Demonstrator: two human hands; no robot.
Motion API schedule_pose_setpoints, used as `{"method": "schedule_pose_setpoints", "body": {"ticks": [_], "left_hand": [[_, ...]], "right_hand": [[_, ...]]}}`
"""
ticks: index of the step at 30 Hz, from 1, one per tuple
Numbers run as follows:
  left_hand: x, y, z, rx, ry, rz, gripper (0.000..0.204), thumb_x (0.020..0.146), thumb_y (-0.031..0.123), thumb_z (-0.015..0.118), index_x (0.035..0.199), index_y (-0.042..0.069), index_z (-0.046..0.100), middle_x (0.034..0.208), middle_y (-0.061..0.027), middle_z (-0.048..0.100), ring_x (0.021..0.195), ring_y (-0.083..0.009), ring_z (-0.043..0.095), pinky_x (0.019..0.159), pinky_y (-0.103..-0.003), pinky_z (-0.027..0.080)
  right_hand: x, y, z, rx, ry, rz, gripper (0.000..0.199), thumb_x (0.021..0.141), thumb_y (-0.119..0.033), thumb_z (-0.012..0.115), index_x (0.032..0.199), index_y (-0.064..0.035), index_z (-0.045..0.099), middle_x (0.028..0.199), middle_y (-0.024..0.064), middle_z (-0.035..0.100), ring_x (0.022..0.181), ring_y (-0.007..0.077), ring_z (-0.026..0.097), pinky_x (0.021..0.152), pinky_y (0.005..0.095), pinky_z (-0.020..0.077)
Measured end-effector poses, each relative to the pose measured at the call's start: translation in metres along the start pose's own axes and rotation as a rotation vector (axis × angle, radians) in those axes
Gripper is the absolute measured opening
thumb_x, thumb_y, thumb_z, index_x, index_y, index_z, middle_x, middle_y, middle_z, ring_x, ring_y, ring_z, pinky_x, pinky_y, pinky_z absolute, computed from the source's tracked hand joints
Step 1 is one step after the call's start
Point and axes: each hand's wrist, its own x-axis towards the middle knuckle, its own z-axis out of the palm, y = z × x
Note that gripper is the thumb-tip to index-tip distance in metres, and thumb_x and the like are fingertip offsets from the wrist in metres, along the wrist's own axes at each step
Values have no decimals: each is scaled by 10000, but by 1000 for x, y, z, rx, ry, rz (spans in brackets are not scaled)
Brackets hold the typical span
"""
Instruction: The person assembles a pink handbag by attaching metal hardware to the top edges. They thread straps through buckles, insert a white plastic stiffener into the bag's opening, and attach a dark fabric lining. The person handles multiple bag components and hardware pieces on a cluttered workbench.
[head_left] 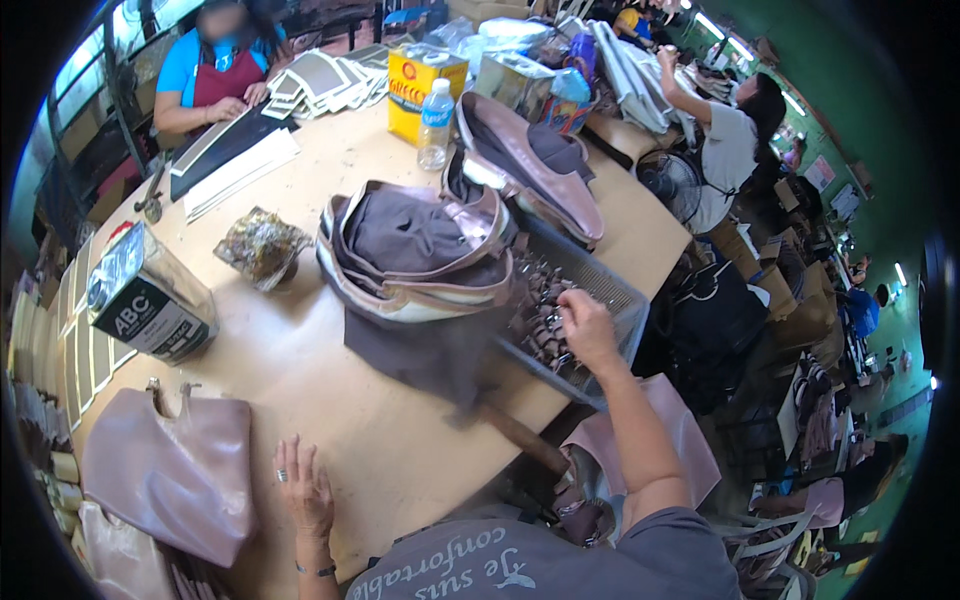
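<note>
My left hand (305,490) lies flat on the wooden table (330,400), fingers spread, holding nothing, just right of a pale pink bag (170,475). My right hand (588,330) reaches into a grey plastic basket (610,285) of several small dark metal fittings (540,310); its fingers curl among them and I cannot tell if it grips one. A stack of pink and grey bag shells (420,250) sits in front of me, beside the basket.
A metal can (150,300), a crumpled foil wad (262,245), a yellow tin (420,90) and a water bottle (435,125) stand on the table. One person (215,75) works at the far end, another person (725,140) at the right near a fan (670,180).
</note>
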Motion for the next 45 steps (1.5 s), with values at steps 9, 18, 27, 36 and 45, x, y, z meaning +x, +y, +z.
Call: {"method": "schedule_pose_setpoints", "body": {"ticks": [9, 18, 27, 36, 45], "left_hand": [[-6, 9, 29, -137, 8, -34, 355, 718, 21, 597, 1065, 87, 554, 1262, -130, 459, 1157, -350, 437, 940, -429, 379], [-11, -21, -46, 97, 236, -183, 295, 745, 50, 611, 1035, 82, 563, 1222, -92, 486, 1178, -294, 423, 974, -441, 337], [-73, -51, -122, 409, 536, -501, 262, 705, 20, 616, 961, 75, 616, 1238, -107, 486, 1184, -336, 405, 980, -433, 329], [-135, -95, -129, -68, 536, -836, 268, 765, 57, 580, 1031, 46, 554, 1109, -153, 557, 971, -296, 567, 800, -348, 458], [-202, -167, -47, -715, 827, -1153, 488, 780, 131, 603, 1191, -63, 425, 1241, -119, 453, 1141, -193, 418, 959, -301, 333]], "right_hand": [[2, 22, 27, -234, -324, -106, 293, 703, -44, 551, 995, -40, 582, 1029, 168, 578, 973, 335, 532, 854, 422, 411], [6, -140, 12, 356, -260, -496, 164, 797, 25, 516, 952, 13, 567, 1022, 143, 587, 965, 270, 557, 857, 344, 419], [-20, -282, 150, 741, -735, -681, 189, 762, -49, 594, 945, -15, 559, 969, 152, 596, 922, 320, 565, 815, 369, 437], [-14, -379, 252, 687, -718, -461, 436, 735, -99, 643, 1133, 24, 514, 941, 167, 607, 865, 259, 591, 779, 332, 452], [9, -385, 209, 945, -1108, -215, 294, 703, -76, 609, 973, 29, 559, 797, 28, 570, 699, 92, 503, 659, 215, 401]]}}
